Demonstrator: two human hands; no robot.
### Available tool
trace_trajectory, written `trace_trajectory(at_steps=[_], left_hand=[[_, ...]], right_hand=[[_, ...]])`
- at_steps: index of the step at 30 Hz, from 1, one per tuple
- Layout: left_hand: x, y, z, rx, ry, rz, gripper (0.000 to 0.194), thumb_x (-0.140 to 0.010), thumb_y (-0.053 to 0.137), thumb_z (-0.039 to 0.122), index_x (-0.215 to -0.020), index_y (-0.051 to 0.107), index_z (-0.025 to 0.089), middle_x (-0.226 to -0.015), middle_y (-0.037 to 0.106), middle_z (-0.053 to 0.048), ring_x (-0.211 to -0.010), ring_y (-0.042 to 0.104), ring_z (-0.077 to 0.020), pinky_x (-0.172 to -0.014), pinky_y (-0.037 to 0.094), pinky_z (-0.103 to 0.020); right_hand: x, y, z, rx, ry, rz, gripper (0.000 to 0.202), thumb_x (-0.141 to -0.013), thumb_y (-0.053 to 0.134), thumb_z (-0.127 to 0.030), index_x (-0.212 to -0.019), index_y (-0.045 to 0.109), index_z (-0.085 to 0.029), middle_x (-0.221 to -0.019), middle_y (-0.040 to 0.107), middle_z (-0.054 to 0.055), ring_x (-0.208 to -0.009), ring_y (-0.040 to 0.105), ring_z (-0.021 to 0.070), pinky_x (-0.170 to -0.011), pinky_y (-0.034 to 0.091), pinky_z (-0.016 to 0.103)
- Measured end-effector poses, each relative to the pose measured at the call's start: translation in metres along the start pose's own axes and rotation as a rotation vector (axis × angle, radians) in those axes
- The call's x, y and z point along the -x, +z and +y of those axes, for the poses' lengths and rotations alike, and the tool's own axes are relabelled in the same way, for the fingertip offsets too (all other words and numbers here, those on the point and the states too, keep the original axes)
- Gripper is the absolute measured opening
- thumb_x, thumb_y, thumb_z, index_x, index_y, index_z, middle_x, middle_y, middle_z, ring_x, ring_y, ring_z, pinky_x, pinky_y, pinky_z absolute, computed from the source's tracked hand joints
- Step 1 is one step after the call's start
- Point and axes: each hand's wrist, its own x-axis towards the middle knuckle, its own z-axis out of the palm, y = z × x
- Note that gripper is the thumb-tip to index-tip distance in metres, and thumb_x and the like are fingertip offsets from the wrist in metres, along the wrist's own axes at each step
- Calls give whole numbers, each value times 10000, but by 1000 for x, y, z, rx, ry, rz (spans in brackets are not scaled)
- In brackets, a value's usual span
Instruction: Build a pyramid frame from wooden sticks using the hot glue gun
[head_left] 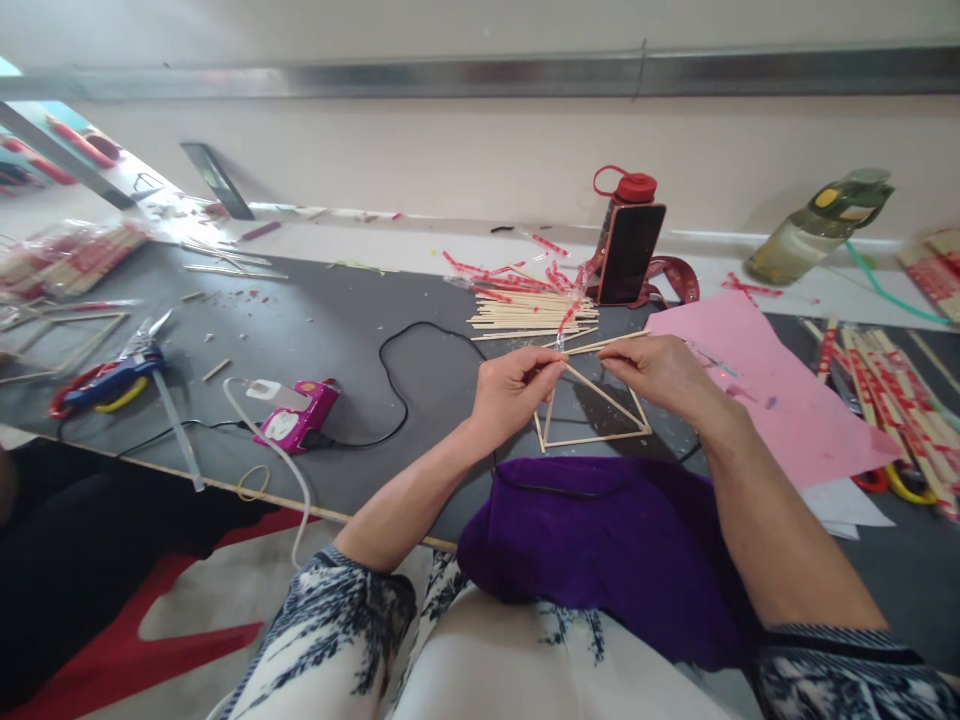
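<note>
A frame of thin wooden sticks (596,438) stands on the grey table, with a square-like base and slanting sticks. At its top left corner my left hand (517,392) is closed, thumb and forefinger pinching the stick joint. My right hand (656,372) is closed too, fingertips pressed together beside the upper right of the frame; what they hold, if anything, is too small to name. Just behind both hands lies a pile of loose wooden sticks (525,311), with red-and-clear wrapper scraps (499,273) over it.
Behind the sticks, a phone (632,254) leans on a red-capped bottle (636,187). Pink paper (780,385) lies right, near wrapped sticks (881,390). A magenta power adapter (300,415), black cable (384,365) and blue-handled pliers (112,380) are left. Purple cloth (600,540) covers the front edge.
</note>
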Motion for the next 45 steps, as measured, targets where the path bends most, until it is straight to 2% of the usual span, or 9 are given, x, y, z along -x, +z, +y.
trace_trajectory(at_steps=[14, 25, 31, 36, 40, 45], left_hand=[[0, -1, 0, -15, 14, -4, 195, -838, 600, 329, -886, 714, 179, -681, 699, -2, -502, 602, -75, -499, 474, -167], [0, -1, 0, -21, 22, 0, 172, -827, 619, 307, -874, 717, 175, -713, 709, -11, -507, 594, -72, -489, 463, -161], [1, -1, -4, -14, 35, 1, 181, -833, 619, 322, -883, 717, 179, -690, 698, -4, -495, 581, -66, -484, 461, -157], [1, -1, -4, -4, 34, -5, 181, -838, 614, 318, -888, 717, 177, -644, 672, 5, -487, 578, -66, -481, 455, -155], [1, -1, -3, 2, 27, -7, 174, -835, 619, 312, -883, 716, 175, -650, 675, 4, -486, 578, -64, -479, 449, -155], [0, -1, -2, -9, 20, -4, 180, -835, 618, 322, -879, 716, 178, -674, 690, 1, -491, 582, -66, -489, 455, -162]], right_hand=[[6, 5, 6, -14, -33, -25, 223, -864, 525, -254, -927, 738, -234, -925, 753, 24, -837, 692, 202, -740, 499, 303], [32, 2, 0, -158, 64, -162, 254, -908, 472, -268, -974, 714, -237, -874, 742, 3, -769, 685, 162, -625, 474, 242], [51, 2, 0, -181, 93, -144, 292, -926, 470, -330, -1099, 690, -249, -1085, 726, 22, -963, 686, 196, -800, 533, 304], [74, 2, 1, -124, 132, -170, 391, -903, 513, -380, -1252, 606, -229, -1246, 653, 62, -1120, 628, 235, -915, 519, 380], [87, -1, 4, -105, 146, -167, 454, -879, 552, -362, -1308, 554, -214, -1272, 633, 91, -1114, 627, 248, -889, 530, 394], [88, -3, 3, -130, 189, -113, 343, -886, 540, -349, -1193, 619, -219, -1144, 694, 73, -984, 670, 229, -790, 537, 351]])
